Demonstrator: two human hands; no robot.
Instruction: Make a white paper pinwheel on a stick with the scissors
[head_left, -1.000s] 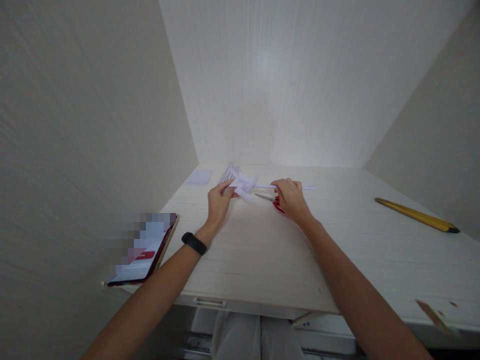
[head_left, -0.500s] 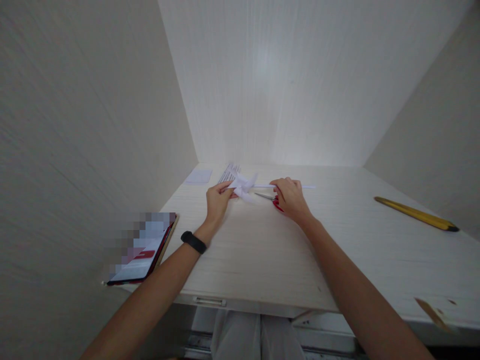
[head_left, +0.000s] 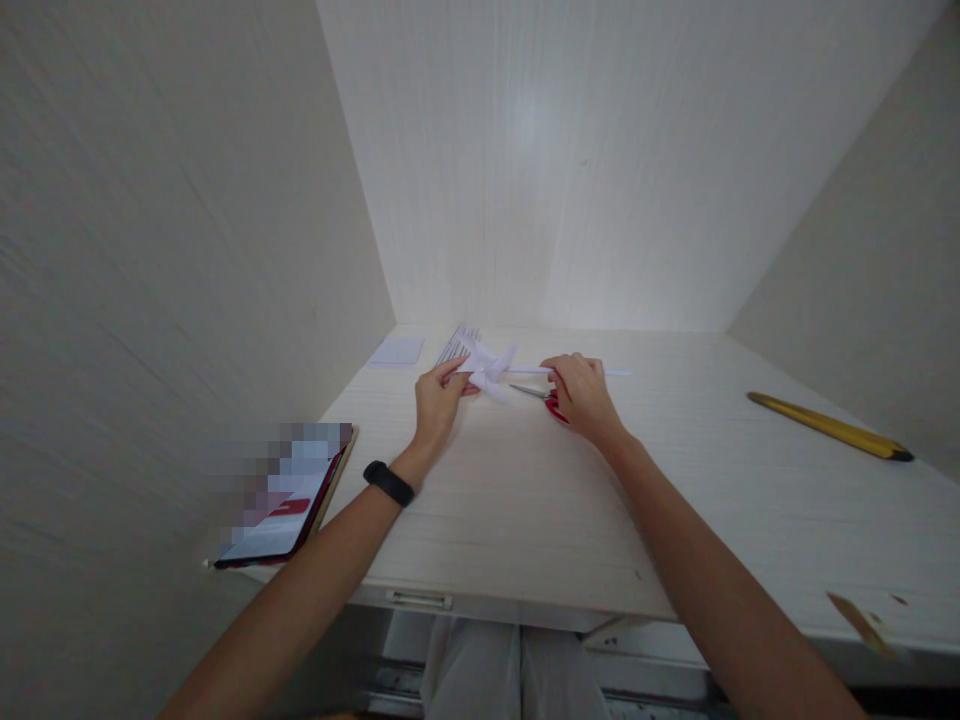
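Over one white desk (head_left: pixel 525 520), pinching one paper pinwheel (head_left: pixel 489 369) tight with the left hand (head_left: pixel 437 400), ten o'clock from one pair of scissors (head_left: pixel 545 396); gripping one stick (head_left: pixel 527 370), three o'clock from the pinwheel, snugly in the right hand (head_left: pixel 581 393)!

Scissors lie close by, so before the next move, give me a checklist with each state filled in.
1. Left grip on the white paper pinwheel: ok, fingers at its left side.
2. Right grip on the white stick: ok, stick shows on both sides.
3. Stick firmly joined to pinwheel: cannot tell, too small to see.
4. Scissors well away from right grip: not ok, it partly hides their red handles.
5. Yellow tool clear of both grips: ok, it lies far right.
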